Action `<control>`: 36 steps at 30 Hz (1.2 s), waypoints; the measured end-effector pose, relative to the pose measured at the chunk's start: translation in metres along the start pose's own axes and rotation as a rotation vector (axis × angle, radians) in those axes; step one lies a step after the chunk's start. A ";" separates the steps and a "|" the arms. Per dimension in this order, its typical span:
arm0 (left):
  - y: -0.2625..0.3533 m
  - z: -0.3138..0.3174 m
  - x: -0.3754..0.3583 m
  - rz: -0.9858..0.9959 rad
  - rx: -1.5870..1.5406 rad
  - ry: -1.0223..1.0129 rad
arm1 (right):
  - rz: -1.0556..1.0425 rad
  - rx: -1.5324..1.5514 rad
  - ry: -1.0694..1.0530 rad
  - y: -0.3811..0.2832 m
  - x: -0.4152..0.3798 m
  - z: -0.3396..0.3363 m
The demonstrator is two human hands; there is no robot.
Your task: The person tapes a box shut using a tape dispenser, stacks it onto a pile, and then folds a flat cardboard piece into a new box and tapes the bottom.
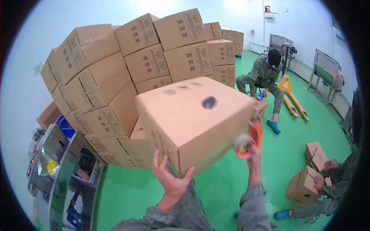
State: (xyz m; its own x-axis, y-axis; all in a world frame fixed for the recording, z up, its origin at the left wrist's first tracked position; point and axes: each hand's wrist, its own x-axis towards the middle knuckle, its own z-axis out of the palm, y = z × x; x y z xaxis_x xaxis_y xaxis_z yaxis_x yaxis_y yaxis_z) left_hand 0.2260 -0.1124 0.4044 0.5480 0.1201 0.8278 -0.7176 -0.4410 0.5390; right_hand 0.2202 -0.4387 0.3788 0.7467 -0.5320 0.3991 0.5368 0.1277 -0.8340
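Observation:
A large cardboard box [192, 111] with a dark round spot on top is tilted in front of me, its edges smeared by motion. My left hand [173, 183] grips its near lower corner from below, the thumb on one face and the fingers spread on the other. In my right hand [253, 152] is an orange tape dispenser [254, 134] with a roll of tape on it, close beside the box's right side. The right fingers are closed round it.
A tall stack of cardboard boxes [104, 82] rises behind. At left stands a metal machine [58, 165]. One seated person [258, 73] works near a yellow pallet jack [289, 90]; another person's hands rest on a small box [302, 186] at right. The floor [127, 188] is green.

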 end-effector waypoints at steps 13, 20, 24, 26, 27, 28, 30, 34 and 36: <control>-0.184 0.141 0.136 0.143 0.527 0.084 | 0.269 -0.102 0.210 -0.050 -0.230 -0.099; -0.277 0.146 0.165 0.266 0.648 -0.007 | 0.044 -0.156 0.765 -0.063 -0.366 -0.210; -0.121 0.205 0.117 0.392 0.324 -0.056 | 0.022 0.333 1.066 -0.065 -0.407 -0.243; -0.065 0.261 0.059 0.357 -0.052 -0.388 | -0.036 0.373 0.886 -0.051 -0.413 -0.253; -0.032 0.295 0.026 0.338 -0.186 -0.560 | -0.042 0.386 0.966 -0.058 -0.409 -0.244; -0.006 0.332 -0.006 0.442 -0.210 -0.706 | -0.018 0.349 0.994 -0.063 -0.395 -0.235; 0.011 0.427 -0.103 0.525 -0.217 -0.989 | 0.107 0.359 1.054 -0.069 -0.389 -0.234; 0.106 0.522 -0.212 0.828 -0.131 -1.117 | 0.152 0.250 1.079 -0.070 -0.409 -0.242; 0.112 0.567 -0.243 0.881 -0.064 -1.071 | 0.163 0.225 0.997 -0.072 -0.416 -0.245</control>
State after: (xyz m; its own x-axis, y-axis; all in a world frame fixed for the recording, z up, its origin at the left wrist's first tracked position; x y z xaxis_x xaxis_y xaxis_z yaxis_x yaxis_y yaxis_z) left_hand 0.2563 -0.6947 0.1752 -0.0529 -0.9196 0.3892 -0.9976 0.0309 -0.0627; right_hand -0.2254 -0.4316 0.1795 0.2076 -0.9329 -0.2942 0.5962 0.3591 -0.7180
